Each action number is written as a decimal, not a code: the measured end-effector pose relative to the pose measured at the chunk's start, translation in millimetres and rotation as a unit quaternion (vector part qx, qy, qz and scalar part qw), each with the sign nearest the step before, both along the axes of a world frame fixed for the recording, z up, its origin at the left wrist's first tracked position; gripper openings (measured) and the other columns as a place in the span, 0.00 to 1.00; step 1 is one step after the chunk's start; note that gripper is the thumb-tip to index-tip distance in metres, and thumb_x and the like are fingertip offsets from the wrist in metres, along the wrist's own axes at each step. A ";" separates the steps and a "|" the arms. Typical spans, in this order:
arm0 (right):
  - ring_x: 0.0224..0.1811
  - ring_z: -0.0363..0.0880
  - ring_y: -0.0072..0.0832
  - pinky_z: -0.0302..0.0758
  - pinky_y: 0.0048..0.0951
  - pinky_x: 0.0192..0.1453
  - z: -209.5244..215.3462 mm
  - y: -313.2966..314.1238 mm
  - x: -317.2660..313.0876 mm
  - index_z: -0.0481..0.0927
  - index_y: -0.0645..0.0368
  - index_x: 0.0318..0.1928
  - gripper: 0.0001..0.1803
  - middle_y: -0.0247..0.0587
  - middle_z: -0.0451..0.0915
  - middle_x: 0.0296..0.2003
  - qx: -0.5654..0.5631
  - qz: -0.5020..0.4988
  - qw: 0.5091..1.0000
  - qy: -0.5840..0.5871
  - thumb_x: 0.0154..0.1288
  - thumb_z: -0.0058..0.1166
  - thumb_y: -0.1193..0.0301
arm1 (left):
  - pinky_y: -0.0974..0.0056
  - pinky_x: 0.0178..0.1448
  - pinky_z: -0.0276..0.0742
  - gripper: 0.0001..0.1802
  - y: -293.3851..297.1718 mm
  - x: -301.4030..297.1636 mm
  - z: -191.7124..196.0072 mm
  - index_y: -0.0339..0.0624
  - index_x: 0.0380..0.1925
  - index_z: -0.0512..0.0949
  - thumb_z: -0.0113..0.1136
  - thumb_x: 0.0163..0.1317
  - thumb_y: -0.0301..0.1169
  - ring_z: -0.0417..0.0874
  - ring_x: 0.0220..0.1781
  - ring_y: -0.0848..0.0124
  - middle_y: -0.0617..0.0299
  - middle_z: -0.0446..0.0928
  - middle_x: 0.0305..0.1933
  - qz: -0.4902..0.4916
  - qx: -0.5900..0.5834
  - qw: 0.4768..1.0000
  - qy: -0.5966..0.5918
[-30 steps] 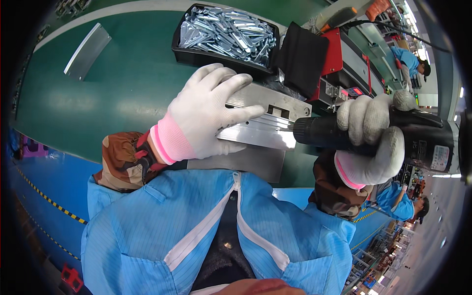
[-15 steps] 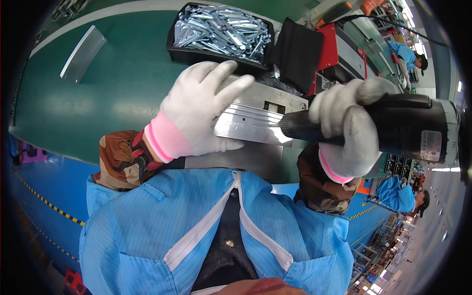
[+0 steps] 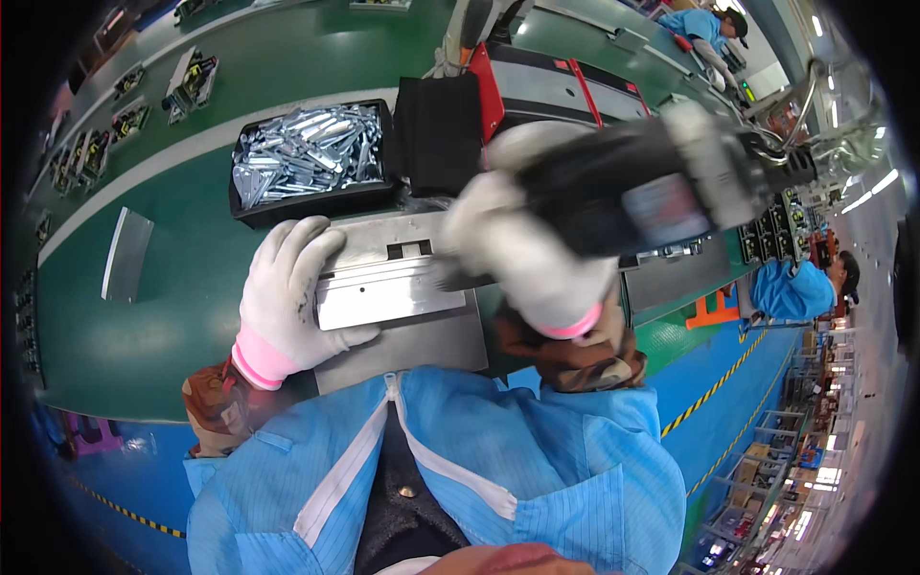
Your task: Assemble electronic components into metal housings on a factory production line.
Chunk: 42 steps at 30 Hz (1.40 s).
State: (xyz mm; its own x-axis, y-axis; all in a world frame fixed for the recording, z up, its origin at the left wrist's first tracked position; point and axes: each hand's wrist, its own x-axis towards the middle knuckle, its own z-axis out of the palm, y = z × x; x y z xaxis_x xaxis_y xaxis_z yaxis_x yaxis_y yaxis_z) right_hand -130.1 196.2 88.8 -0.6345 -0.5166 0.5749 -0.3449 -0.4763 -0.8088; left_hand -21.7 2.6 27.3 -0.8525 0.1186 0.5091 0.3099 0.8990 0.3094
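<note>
A long shiny metal strip (image 3: 393, 299) lies on a flat metal fixture (image 3: 369, 241) with a rectangular notch. At the strip's left end rests my left hand (image 3: 283, 302), in a white glove with a pink cuff. Its fingers are stretched out over the fixture's left side, the thumb apart along the strip's near edge. My gloved right hand (image 3: 522, 240), blurred by motion, is wrapped round a black handheld power tool (image 3: 599, 192). The tool lies sideways, its nose pointing left over the strip's right end. Whether the nose touches the strip is hidden by blur.
A black bin (image 3: 244, 213) of loose metal pieces stands beyond the fixture, beside a black cloth-like flap (image 3: 436, 134) and a red-and-grey machine (image 3: 532, 86). Another metal strip (image 3: 126, 254) lies at left on the green table (image 3: 192, 335). Co-workers (image 3: 791, 287) sit at right.
My view has shifted, so the bench appears lower and further left. The power tool in my right hand has tilted and moved with blur. My left hand stays at the strip's left end.
</note>
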 end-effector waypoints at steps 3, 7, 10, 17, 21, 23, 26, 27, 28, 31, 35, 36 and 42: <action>0.21 0.68 0.25 0.71 0.33 0.31 6.0 36.6 -39.7 0.64 0.66 0.52 0.19 0.36 0.68 0.22 -0.092 -0.137 0.985 -0.050 0.60 0.48 0.79 | 0.52 0.51 0.69 0.45 2.9 -2.5 1.9 0.37 0.47 0.69 0.67 0.31 0.58 0.72 0.47 0.48 0.47 0.70 0.48 -0.007 0.016 1.000 -0.006; 0.19 0.71 0.25 0.75 0.27 0.27 6.2 52.3 -90.6 0.69 0.69 0.44 0.17 0.40 0.73 0.21 -0.101 -0.299 0.949 -0.024 0.53 0.56 0.80 | 0.52 0.52 0.69 0.47 1.7 -3.0 1.9 0.33 0.47 0.68 0.66 0.32 0.58 0.71 0.48 0.47 0.43 0.69 0.48 -0.012 0.007 1.000 -0.019; 0.20 0.72 0.24 0.75 0.28 0.26 -10.4 51.3 -112.1 0.72 0.67 0.40 0.13 0.39 0.73 0.23 -0.083 -0.309 0.946 -0.050 0.54 0.57 0.79 | 0.53 0.52 0.69 0.48 1.2 -3.0 2.5 0.33 0.48 0.68 0.67 0.30 0.58 0.71 0.48 0.47 0.44 0.69 0.49 -0.007 0.007 1.000 -0.019; 0.20 0.66 0.25 0.68 0.31 0.29 -1.5 51.9 -74.7 0.71 0.65 0.34 0.07 0.37 0.69 0.21 -0.034 -0.208 0.973 -0.098 0.59 0.53 0.74 | 0.51 0.53 0.68 0.47 -5.1 2.1 -4.4 0.35 0.50 0.67 0.67 0.32 0.56 0.70 0.50 0.47 0.46 0.69 0.49 0.010 0.019 1.000 -0.022; 0.21 0.57 0.22 0.59 0.29 0.31 23.4 51.5 -41.9 0.71 0.62 0.38 0.13 0.30 0.59 0.21 -0.077 0.026 0.991 -0.103 0.68 0.38 0.64 | 0.53 0.52 0.69 0.44 -8.2 -0.9 -1.9 0.33 0.47 0.69 0.68 0.32 0.52 0.72 0.47 0.48 0.45 0.70 0.48 -0.020 0.031 0.999 -0.007; 0.19 0.58 0.21 0.59 0.28 0.30 31.7 25.4 -21.1 0.63 0.59 0.56 0.19 0.29 0.60 0.21 -0.112 0.107 0.982 -0.104 0.69 0.36 0.65 | 0.52 0.53 0.67 0.44 -7.1 -0.4 -5.0 0.35 0.48 0.68 0.67 0.33 0.53 0.70 0.49 0.48 0.47 0.69 0.49 -0.009 0.045 0.999 -0.012; 0.20 0.59 0.16 0.60 0.24 0.31 32.1 -10.5 -9.4 0.61 0.59 0.59 0.23 0.24 0.61 0.21 -0.030 0.237 0.971 -0.002 0.66 0.42 0.65 | 0.52 0.53 0.67 0.45 -7.9 1.2 -12.1 0.36 0.49 0.68 0.68 0.31 0.52 0.70 0.49 0.48 0.48 0.69 0.49 0.001 0.053 0.999 0.001; 0.20 0.61 0.17 0.60 0.25 0.31 26.7 -20.8 -7.9 0.61 0.57 0.59 0.23 0.24 0.62 0.21 -0.029 0.262 0.964 0.022 0.65 0.43 0.64 | 0.51 0.54 0.67 0.46 -8.6 2.9 -12.5 0.37 0.50 0.68 0.68 0.30 0.52 0.70 0.49 0.47 0.48 0.69 0.49 -0.004 0.058 0.998 0.003; 0.20 0.62 0.17 0.61 0.25 0.31 24.5 -30.2 -1.3 0.61 0.57 0.59 0.23 0.25 0.62 0.20 -0.025 0.247 0.969 0.019 0.65 0.43 0.65 | 0.51 0.54 0.67 0.46 -8.5 3.1 -13.6 0.38 0.50 0.68 0.68 0.29 0.52 0.70 0.50 0.47 0.49 0.69 0.49 -0.010 0.066 0.998 0.006; 0.20 0.62 0.18 0.61 0.26 0.31 22.3 -46.4 8.1 0.62 0.56 0.59 0.22 0.25 0.62 0.20 -0.019 0.225 0.974 0.005 0.66 0.42 0.65 | 0.51 0.55 0.66 0.47 -8.7 5.6 -14.5 0.38 0.51 0.67 0.68 0.28 0.52 0.69 0.51 0.48 0.49 0.68 0.50 -0.003 0.078 0.997 0.003; 0.19 0.61 0.18 0.61 0.26 0.30 22.9 -51.7 7.1 0.62 0.56 0.59 0.22 0.25 0.62 0.19 0.009 0.210 0.978 0.001 0.65 0.41 0.66 | 0.50 0.55 0.66 0.48 -8.4 7.0 -18.2 0.39 0.52 0.67 0.68 0.28 0.52 0.69 0.51 0.48 0.49 0.68 0.51 -0.003 0.089 0.996 0.012; 0.18 0.61 0.18 0.62 0.26 0.29 22.5 -52.1 6.5 0.62 0.56 0.59 0.22 0.25 0.62 0.19 0.009 0.212 0.977 0.006 0.65 0.41 0.66 | 0.50 0.55 0.66 0.48 -7.9 7.1 -17.9 0.39 0.52 0.67 0.68 0.28 0.52 0.69 0.51 0.48 0.49 0.68 0.51 -0.003 0.088 0.996 0.011; 0.18 0.60 0.19 0.62 0.27 0.29 20.9 -54.4 7.9 0.64 0.55 0.58 0.20 0.26 0.62 0.19 0.008 0.205 0.979 -0.003 0.66 0.40 0.67 | 0.50 0.55 0.66 0.47 -9.0 2.7 -16.2 0.38 0.52 0.67 0.68 0.29 0.52 0.69 0.51 0.48 0.49 0.68 0.51 -0.011 0.083 0.996 0.008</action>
